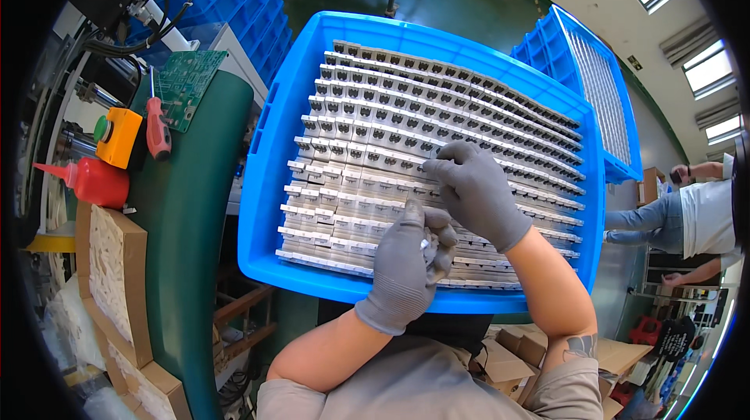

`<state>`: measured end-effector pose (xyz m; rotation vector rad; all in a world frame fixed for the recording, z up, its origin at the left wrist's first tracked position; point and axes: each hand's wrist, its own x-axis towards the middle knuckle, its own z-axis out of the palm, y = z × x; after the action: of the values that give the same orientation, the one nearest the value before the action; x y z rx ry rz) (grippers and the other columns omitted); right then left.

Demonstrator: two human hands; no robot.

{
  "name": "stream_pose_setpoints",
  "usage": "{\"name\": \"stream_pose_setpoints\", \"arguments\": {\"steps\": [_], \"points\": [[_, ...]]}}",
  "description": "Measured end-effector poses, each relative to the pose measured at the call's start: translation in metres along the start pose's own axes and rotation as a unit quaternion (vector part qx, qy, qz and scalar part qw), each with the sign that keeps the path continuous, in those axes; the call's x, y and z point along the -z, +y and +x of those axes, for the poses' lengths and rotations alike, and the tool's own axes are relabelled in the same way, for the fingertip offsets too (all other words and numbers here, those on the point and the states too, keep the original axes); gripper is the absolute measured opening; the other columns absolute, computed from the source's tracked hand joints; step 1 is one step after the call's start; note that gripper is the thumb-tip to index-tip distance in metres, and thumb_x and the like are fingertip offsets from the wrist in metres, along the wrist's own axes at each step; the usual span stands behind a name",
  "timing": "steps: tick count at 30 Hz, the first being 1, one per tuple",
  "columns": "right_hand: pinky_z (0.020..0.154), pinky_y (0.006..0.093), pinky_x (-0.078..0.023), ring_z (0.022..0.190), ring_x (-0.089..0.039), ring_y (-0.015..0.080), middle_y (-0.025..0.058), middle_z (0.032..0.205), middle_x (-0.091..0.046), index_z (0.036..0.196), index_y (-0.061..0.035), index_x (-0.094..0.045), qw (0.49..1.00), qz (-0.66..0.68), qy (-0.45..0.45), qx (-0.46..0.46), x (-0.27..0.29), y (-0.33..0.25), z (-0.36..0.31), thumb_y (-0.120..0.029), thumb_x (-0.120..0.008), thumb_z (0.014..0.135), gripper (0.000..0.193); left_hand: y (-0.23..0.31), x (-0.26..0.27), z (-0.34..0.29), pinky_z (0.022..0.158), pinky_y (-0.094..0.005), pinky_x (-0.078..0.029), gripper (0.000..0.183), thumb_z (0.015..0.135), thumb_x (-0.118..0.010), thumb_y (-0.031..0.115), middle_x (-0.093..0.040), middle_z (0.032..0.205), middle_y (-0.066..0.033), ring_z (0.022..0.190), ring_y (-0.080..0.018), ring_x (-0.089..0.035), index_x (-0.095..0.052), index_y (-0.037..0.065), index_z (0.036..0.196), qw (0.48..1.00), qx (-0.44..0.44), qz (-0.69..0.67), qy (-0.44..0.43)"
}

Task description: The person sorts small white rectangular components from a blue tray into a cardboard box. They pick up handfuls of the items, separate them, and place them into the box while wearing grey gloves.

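Rows of small white and metallic parts (355,132) with dark inserts fill a large blue crate (312,282) in front of me. Both my hands wear grey gloves. My left hand (407,268) is curled over the crate's near half, its fingers closed around a small white piece (424,245) that is mostly hidden. Farther in and to the right, my right hand (478,192) bends over the middle rows. Its thumb and index finger come together at a row; whatever is between them is too small to make out.
On the left, a green bench surface (176,264) carries a circuit board (190,84), a red screwdriver (158,131), an orange button box (119,137) and a red squeeze bottle (100,183). Another filled blue crate (625,107) stands at the far right. A person (687,213) is at the right.
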<state>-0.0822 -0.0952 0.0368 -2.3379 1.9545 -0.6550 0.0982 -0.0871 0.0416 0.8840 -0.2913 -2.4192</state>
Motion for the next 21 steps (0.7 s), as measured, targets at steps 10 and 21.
{"name": "stream_pose_setpoints", "arguments": {"steps": [10, 21], "points": [[0.084, 0.0446, -0.053, 0.102, -0.062, 0.0339, 0.0114, 0.106, -0.064, 0.108, -0.0124, -0.074, 1.0, -0.019, 0.003, -0.02, 0.003, -0.004, 0.01, -0.005, -0.07, 0.082, 0.028, 0.001, -0.001, -0.001, 0.045, -0.0217, -0.038, 0.045, 0.111, -0.04, 0.047, -0.059, 0.084, -0.0085, 0.061, -0.013, -0.052, -0.056, 0.005, 0.106, 1.0, -0.01, -0.025, 0.007], [0.087, 0.0448, -0.053, 0.101, -0.063, 0.032, 0.0091, 0.103, -0.066, 0.103, -0.0087, -0.072, 0.998, -0.023, 0.016, -0.058, -0.001, -0.004, 0.017, -0.017, -0.071, 0.086, 0.018, 0.002, -0.001, -0.001, 0.045, -0.022, -0.037, 0.047, 0.11, -0.041, 0.048, -0.059, 0.084, -0.0079, 0.061, -0.0135, -0.052, -0.056, 0.004, 0.106, 1.0, -0.014, -0.007, 0.001]]}}
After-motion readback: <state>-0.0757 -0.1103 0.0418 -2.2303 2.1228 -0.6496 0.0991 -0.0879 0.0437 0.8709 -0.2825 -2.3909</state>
